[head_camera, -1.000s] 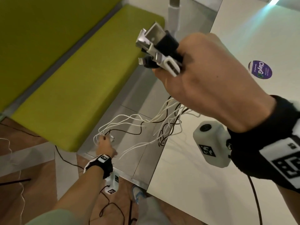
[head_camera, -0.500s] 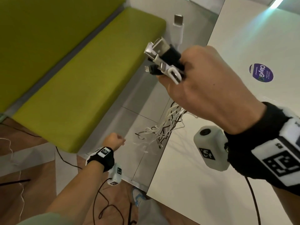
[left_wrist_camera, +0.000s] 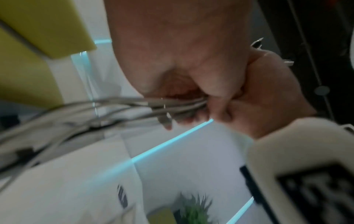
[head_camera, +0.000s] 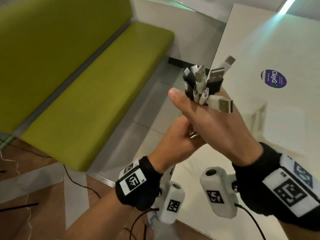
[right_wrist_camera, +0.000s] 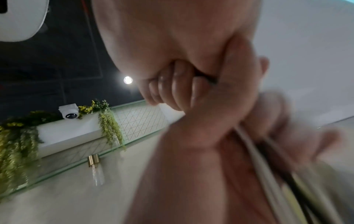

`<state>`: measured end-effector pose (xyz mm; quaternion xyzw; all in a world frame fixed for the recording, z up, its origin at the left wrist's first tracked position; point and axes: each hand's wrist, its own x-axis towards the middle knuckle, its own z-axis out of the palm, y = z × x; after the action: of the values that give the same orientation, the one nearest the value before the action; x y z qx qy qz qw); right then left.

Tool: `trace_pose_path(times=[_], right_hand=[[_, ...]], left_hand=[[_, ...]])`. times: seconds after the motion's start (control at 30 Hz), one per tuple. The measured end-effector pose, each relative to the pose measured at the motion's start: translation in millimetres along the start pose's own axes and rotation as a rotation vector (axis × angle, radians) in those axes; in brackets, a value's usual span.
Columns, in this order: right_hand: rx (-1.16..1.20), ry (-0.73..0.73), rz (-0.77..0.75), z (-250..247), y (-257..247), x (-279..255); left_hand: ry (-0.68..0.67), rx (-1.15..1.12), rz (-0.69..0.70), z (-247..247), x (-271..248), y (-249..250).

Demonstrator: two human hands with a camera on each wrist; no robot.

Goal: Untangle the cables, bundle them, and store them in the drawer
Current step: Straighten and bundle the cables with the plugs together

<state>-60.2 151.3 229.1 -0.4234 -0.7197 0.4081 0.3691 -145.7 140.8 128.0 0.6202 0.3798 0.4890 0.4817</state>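
Observation:
My right hand (head_camera: 209, 122) grips a bunch of black and white cables just below their USB plugs (head_camera: 206, 84), which stick up past my thumb. My left hand (head_camera: 174, 141) sits right under it, against the right palm, fingers curled. In the left wrist view the left hand (left_wrist_camera: 191, 94) is wrapped round several grey-white strands (left_wrist_camera: 134, 104) that trail off to the left. The right wrist view shows my right hand (right_wrist_camera: 172, 91) closed on a dark cable, with white and black strands (right_wrist_camera: 256, 151) running down through the blurred left hand. No drawer is in view.
A green padded bench (head_camera: 86, 92) stands to the left on the tiled floor. A white surface (head_camera: 259, 40) with a purple sticker (head_camera: 273, 78) lies to the right. Thin dark wires (head_camera: 78, 182) run over the floor at lower left, near my shoe (head_camera: 152, 220).
My left hand rose from low by the floor up to the right hand and now grips the strands under it. The right hand turned, so the plugs point upward.

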Motion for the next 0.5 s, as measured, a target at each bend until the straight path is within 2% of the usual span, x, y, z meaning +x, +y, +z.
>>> trace_pose_path(times=[0.07,0.17,0.3,0.37,0.43,0.5], right_hand=[[0.082,-0.038,0.068,-14,7,-7],[0.141,-0.137,0.159,-23,15,-19],[0.069,-0.071,0.059,-37,15,-38],[0.087,-0.084,0.062,-57,9,-42],[0.075,-0.023,0.083,-74,-1,-46],[0.121,0.041,0.086,-78,-9,-52]], left_hand=[[0.007,0.065,0.022,16,-6,-13],[0.026,0.106,-0.015,27,-13,-38],[0.028,0.074,-0.048,42,-16,-48],[0.059,0.112,-0.126,43,-28,-50],[0.138,0.096,-0.187,39,-47,-56],[0.149,0.058,-0.253,37,-57,-56]])
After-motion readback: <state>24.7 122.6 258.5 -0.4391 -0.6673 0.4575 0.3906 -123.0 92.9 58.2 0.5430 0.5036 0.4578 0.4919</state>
